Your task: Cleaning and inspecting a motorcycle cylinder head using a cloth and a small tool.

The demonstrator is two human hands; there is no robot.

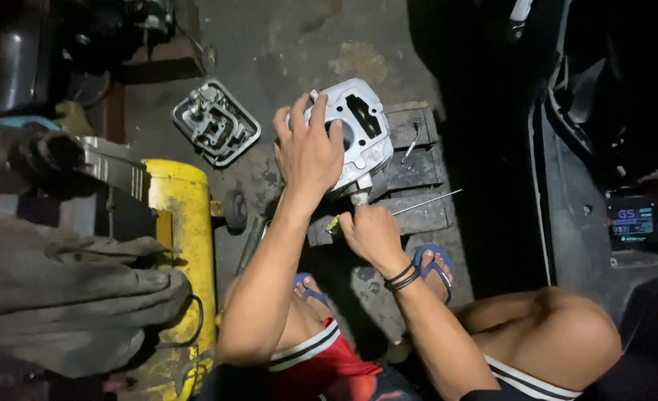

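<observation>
A silver engine cylinder block (364,128) rests tilted on a dark wooden pallet (418,160) on the concrete floor. My left hand (308,148) lies flat on top of the cylinder, fingers spread over it and holding it. My right hand (370,232) is closed around a screwdriver with a yellow handle (334,225). Its thin metal shaft (425,202) sticks out to the right across the pallet. The right hand sits just below the cylinder's lower edge.
A metal engine cover (216,122) lies on the floor to the left. A yellow compressor tank (184,238) stands at the left, with grey cloth (69,297) beside it. My feet in blue sandals (433,263) are near the pallet. A dark vehicle body (611,163) fills the right.
</observation>
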